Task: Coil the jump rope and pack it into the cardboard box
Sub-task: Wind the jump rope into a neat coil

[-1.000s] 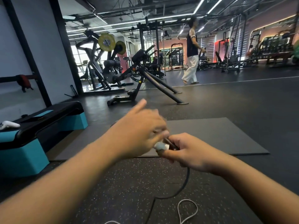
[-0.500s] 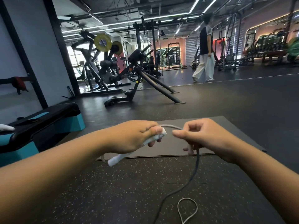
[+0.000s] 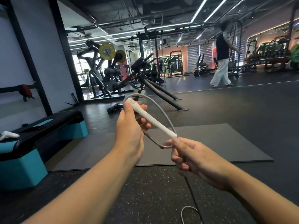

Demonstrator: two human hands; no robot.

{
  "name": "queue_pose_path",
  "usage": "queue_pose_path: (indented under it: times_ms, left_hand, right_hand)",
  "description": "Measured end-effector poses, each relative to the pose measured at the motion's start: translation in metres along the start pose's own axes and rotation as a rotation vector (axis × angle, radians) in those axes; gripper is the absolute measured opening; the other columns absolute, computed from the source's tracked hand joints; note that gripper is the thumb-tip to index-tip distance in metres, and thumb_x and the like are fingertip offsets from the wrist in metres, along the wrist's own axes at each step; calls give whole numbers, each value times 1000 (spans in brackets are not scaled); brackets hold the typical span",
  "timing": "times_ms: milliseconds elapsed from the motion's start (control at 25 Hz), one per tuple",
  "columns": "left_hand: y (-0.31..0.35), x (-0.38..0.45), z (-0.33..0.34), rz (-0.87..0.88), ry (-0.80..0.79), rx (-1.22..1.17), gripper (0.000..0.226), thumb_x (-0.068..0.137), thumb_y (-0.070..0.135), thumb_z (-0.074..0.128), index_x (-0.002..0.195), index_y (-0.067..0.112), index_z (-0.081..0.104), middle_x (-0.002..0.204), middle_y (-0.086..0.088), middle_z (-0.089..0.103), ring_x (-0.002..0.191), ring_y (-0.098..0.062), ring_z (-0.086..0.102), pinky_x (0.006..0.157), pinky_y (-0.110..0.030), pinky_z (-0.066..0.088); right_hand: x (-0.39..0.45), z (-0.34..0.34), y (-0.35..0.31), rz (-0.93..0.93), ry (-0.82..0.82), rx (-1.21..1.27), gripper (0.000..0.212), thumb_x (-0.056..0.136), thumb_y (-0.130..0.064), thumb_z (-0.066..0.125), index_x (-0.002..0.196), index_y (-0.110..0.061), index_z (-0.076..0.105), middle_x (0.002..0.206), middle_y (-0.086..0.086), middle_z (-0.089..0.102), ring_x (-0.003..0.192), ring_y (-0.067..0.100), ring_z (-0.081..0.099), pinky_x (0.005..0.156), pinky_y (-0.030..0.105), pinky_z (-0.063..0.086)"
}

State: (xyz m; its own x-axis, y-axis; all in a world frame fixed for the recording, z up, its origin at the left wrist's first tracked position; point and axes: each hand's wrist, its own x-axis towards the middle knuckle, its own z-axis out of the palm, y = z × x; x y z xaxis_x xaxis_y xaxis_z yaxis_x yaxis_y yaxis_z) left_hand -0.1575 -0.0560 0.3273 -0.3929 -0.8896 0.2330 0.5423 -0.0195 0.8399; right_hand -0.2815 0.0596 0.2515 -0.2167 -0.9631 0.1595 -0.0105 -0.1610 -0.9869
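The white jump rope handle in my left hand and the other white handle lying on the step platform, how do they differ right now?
The held handle is gripped in the left hand, off the floor and slanting down toward the right hand; the other handle lies flat and untouched on the step platform. A grey cord loops from the held handle; no cord is visible at the other handle. Both are white and slim.

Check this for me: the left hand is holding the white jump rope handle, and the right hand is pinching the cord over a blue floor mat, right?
Not quite. In the head view the floor mat is dark grey, not blue. The left hand does hold the white handle, and the right hand pinches the cord.
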Motion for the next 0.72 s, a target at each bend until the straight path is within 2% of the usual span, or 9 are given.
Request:
queue_pose_path:
  times_ms: [120, 240, 320, 400, 440, 520, 560, 640, 720]
  left_hand:
    - [2, 2, 0, -3, 28, -21, 40, 108, 39, 36, 113, 11, 65, 88, 2, 72, 66, -12, 52, 60, -26, 55]
    - [0, 0, -8, -58, 9, 23, 40, 107, 36, 40, 118, 9, 66, 98, -6, 69, 79, -17, 62, 63, -30, 60]
    - [0, 0, -19, -76, -4, 83, 35, 105, 32, 48, 127, 9, 62, 106, -7, 69, 88, -21, 66, 75, -39, 62]
    - [7, 4, -33, 49, -18, 356, 43, 100, 36, 58, 139, 19, 52, 127, -2, 64, 106, -19, 63, 93, -44, 53]
    - [16, 6, -38, 212, -61, 601, 50, 96, 41, 61, 142, 26, 48, 135, 4, 58, 117, -14, 57, 102, -41, 46]
    - [34, 10, -35, 644, -281, 1092, 47, 93, 47, 57, 137, 31, 55, 133, 14, 58, 121, -6, 53, 104, -34, 41]
    - [42, 11, -27, 758, -468, 1301, 39, 97, 47, 50, 130, 30, 62, 124, 14, 64, 113, -5, 58, 100, -34, 45]
    - [44, 7, -1, 699, -839, 1692, 42, 106, 47, 34, 113, 26, 69, 98, 12, 70, 89, -7, 61, 88, -33, 48]
    - [35, 2, 17, 480, -1034, 1875, 49, 108, 47, 25, 103, 22, 67, 92, 6, 70, 83, -10, 58, 81, -31, 44]
  right_hand:
    - [6, 9, -8, -136, 121, -75, 36, 98, -39, 55, 109, -7, 67, 66, 4, 44, 52, 11, 32, 50, 28, 28]
    - [8, 5, -11, -188, 189, -92, 31, 103, -32, 50, 104, -4, 65, 64, 5, 41, 50, 10, 28, 47, 27, 23]
    - [7, 0, -15, -180, 192, -113, 30, 105, -30, 48, 96, -4, 62, 63, 5, 39, 50, 11, 27, 46, 26, 22]
    - [6, -5, -18, -159, 190, -211, 29, 106, -29, 47, 92, -7, 60, 61, 2, 38, 50, 11, 27, 46, 26, 23]
    - [6, -7, -21, -154, 180, -286, 28, 106, -30, 47, 90, -10, 61, 60, -1, 39, 49, 10, 29, 46, 25, 24]
    - [6, -10, -24, -166, 142, -451, 27, 105, -32, 49, 88, -15, 62, 59, -7, 42, 49, 7, 33, 47, 22, 28]
    - [6, -10, -26, -178, 118, -528, 26, 105, -32, 50, 87, -17, 62, 59, -11, 44, 49, 4, 37, 48, 19, 30]
    - [6, -7, -32, -204, 65, -680, 24, 104, -32, 50, 86, -20, 61, 58, -16, 52, 51, -2, 46, 51, 11, 36]
    - [5, -3, -36, -221, 17, -825, 23, 104, -32, 50, 84, -30, 59, 64, -29, 59, 59, -7, 53, 57, 9, 41]
